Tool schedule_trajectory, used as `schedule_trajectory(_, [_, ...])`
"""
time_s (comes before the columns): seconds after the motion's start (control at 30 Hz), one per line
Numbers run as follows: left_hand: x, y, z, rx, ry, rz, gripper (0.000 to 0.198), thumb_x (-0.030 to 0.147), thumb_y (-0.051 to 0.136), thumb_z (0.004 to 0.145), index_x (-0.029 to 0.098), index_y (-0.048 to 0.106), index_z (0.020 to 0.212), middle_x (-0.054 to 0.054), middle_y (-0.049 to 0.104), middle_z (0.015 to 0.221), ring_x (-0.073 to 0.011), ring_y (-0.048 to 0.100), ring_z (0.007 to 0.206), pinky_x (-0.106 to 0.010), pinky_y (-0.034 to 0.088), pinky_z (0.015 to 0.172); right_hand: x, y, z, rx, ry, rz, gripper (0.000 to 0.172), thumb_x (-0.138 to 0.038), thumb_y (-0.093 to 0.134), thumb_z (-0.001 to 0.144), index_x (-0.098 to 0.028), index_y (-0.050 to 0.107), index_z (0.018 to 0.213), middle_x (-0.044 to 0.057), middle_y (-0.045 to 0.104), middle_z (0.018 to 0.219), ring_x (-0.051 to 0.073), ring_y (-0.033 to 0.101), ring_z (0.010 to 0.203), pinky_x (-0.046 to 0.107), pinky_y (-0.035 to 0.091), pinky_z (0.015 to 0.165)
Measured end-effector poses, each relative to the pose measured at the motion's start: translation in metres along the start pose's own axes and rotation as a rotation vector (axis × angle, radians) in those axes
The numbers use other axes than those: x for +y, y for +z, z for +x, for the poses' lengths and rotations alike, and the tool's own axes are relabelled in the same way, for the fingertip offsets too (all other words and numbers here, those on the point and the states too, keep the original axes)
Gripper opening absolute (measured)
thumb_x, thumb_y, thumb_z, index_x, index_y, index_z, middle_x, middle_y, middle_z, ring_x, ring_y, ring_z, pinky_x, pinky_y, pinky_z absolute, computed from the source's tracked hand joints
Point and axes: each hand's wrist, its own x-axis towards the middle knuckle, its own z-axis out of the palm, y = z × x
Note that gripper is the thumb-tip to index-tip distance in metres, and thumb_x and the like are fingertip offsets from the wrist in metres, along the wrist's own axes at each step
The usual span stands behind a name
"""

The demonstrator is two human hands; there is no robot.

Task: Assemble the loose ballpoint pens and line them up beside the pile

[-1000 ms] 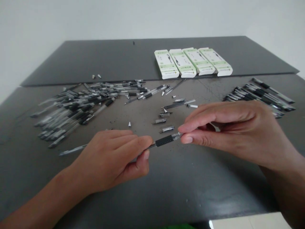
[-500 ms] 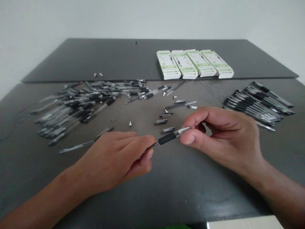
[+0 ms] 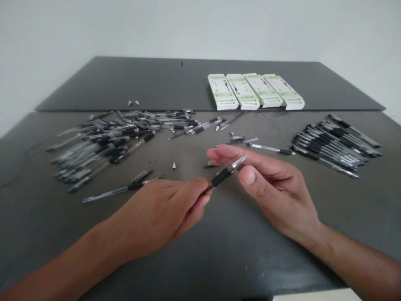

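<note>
Left fingers (image 3: 200, 194) – closed together on the rear barrel of a pen (image 3: 224, 175); the left hand (image 3: 159, 213) lies knuckles up, low over the bench (image 3: 219, 251).

Pen – black grip, silver tip, tilted up and to the right, held over the middle of the bench, nearer its front edge than its far one.

Right hand (image 3: 272, 188) – fingers (image 3: 225, 154) stretched out and apart, thumb (image 3: 249, 177) just below the pen's tip. The tip crosses in front of the forefinger; whether it touches cannot be told.

Loose pen (image 3: 115, 192), one, flat on the bench just beyond the left hand.

Small cone tip (image 3: 174, 166), one, near the bench's middle.

Single pen (image 3: 271, 148), beyond the right hand.

Heap of pens (image 3: 103, 142), jumbled, toward the left edge.

Row of pens (image 3: 335, 144), laid side by side, toward the right edge.

Boxes (image 3: 253, 91), four, white and green, side by side toward the far edge, right of centre.

Two cone tips (image 3: 133, 103), toward the far left corner.
</note>
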Motion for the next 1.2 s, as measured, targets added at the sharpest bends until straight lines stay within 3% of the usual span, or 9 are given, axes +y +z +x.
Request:
schedule_trajectory(0.13, [0.003, 0.001, 0.001, -0.034, 0.009, 0.014, 0.010, 0.022, 0.040, 0.117, 0.023, 0.050, 0.113, 0.004, 0.074, 0.082, -0.0165, 0.073, 0.061, -0.030, 0.048, 0.059, -0.001, 0.002, 0.001, 0.057, 0.001, -0.044, 0.005, -0.036, 0.089, 0.094, -0.035, 0.089, 0.099, 0.000, 0.089, 0.113, 0.022, 0.083, 0.111, 0.038, 0.066, 0.105])
schedule_trajectory(0.2, [0.006, 0.002, 0.003, -0.032, 0.020, 0.005, 0.012, 0.022, 0.039, 0.118, 0.022, 0.050, 0.113, 0.005, 0.074, 0.079, -0.0168, 0.073, 0.059, -0.030, 0.047, 0.056, 0.000, 0.003, 0.003, 0.084, -0.038, -0.027, 0.017, -0.039, 0.099, 0.081, -0.034, 0.089, 0.095, -0.001, 0.089, 0.107, 0.024, 0.083, 0.107, 0.039, 0.066, 0.104])
schedule_trajectory(0.3, [0.010, 0.003, 0.003, -0.030, -0.019, -0.081, 0.013, 0.022, 0.039, 0.117, 0.023, 0.049, 0.109, 0.006, 0.072, 0.076, -0.0147, 0.070, 0.056, -0.027, 0.045, 0.054, 0.002, 0.004, 0.002, -0.001, -0.064, 0.070, 0.041, -0.057, 0.090, 0.087, -0.037, 0.086, 0.123, 0.000, 0.084, 0.134, 0.027, 0.074, 0.134, 0.044, 0.058, 0.119])
schedule_trajectory(0.4, [0.010, 0.004, 0.001, -0.039, -0.077, -0.179, 0.014, 0.023, 0.041, 0.116, 0.024, 0.049, 0.105, 0.007, 0.070, 0.076, -0.0135, 0.069, 0.057, -0.026, 0.046, 0.055, -0.001, 0.006, 0.000, -0.080, 0.002, 0.099, 0.032, -0.048, 0.075, 0.104, -0.040, 0.081, 0.135, -0.001, 0.078, 0.146, 0.025, 0.067, 0.146, 0.045, 0.054, 0.123])
schedule_trajectory(0.63, [0.010, 0.008, 0.000, -0.074, -0.131, -0.289, 0.018, 0.027, 0.038, 0.116, 0.024, 0.052, 0.105, 0.006, 0.070, 0.074, -0.0135, 0.067, 0.056, -0.025, 0.045, 0.055, 0.000, 0.008, 0.006, 0.066, -0.008, 0.032, 0.014, -0.030, 0.098, 0.082, -0.036, 0.090, 0.092, -0.002, 0.089, 0.100, 0.023, 0.083, 0.110, 0.037, 0.066, 0.103])
schedule_trajectory(0.83, [0.010, 0.008, 0.000, -0.058, -0.126, -0.450, 0.009, 0.022, 0.042, 0.115, 0.023, 0.050, 0.111, 0.006, 0.075, 0.079, -0.0108, 0.071, 0.058, -0.022, 0.051, 0.057, 0.003, 0.006, 0.002, -0.126, 0.026, 0.152, 0.036, -0.053, 0.073, 0.103, -0.037, 0.082, 0.134, 0.002, 0.078, 0.146, 0.030, 0.067, 0.144, 0.044, 0.063, 0.110])
schedule_trajectory(0.97, [0.010, 0.009, 0.000, -0.059, -0.125, -0.496, 0.010, 0.022, 0.043, 0.115, 0.023, 0.050, 0.108, 0.006, 0.074, 0.078, -0.0111, 0.072, 0.059, -0.022, 0.052, 0.057, 0.001, 0.006, 0.002, -0.073, 0.030, 0.082, 0.022, -0.042, 0.080, 0.101, -0.038, 0.087, 0.121, 0.002, 0.084, 0.132, 0.026, 0.078, 0.127, 0.040, 0.066, 0.104])
schedule_trajectory(1.1, [0.010, 0.011, 0.001, -0.080, -0.129, -0.502, 0.011, 0.023, 0.043, 0.115, 0.023, 0.050, 0.107, 0.004, 0.075, 0.080, -0.0117, 0.072, 0.060, -0.024, 0.052, 0.059, 0.004, 0.004, 0.007, 0.048, -0.010, 0.098, 0.013, -0.034, 0.098, 0.082, -0.035, 0.089, 0.091, -0.001, 0.088, 0.102, 0.021, 0.083, 0.100, 0.034, 0.068, 0.091])
schedule_trajectory(1.2, [0.010, 0.012, 0.001, -0.062, -0.133, -0.517, 0.009, 0.024, 0.042, 0.116, 0.023, 0.050, 0.111, 0.004, 0.076, 0.081, -0.0120, 0.074, 0.061, -0.025, 0.053, 0.061, 0.006, 0.002, 0.007, -0.030, -0.015, 0.145, 0.030, -0.056, 0.087, 0.091, -0.035, 0.089, 0.113, 0.003, 0.086, 0.121, 0.026, 0.081, 0.115, 0.039, 0.067, 0.097])
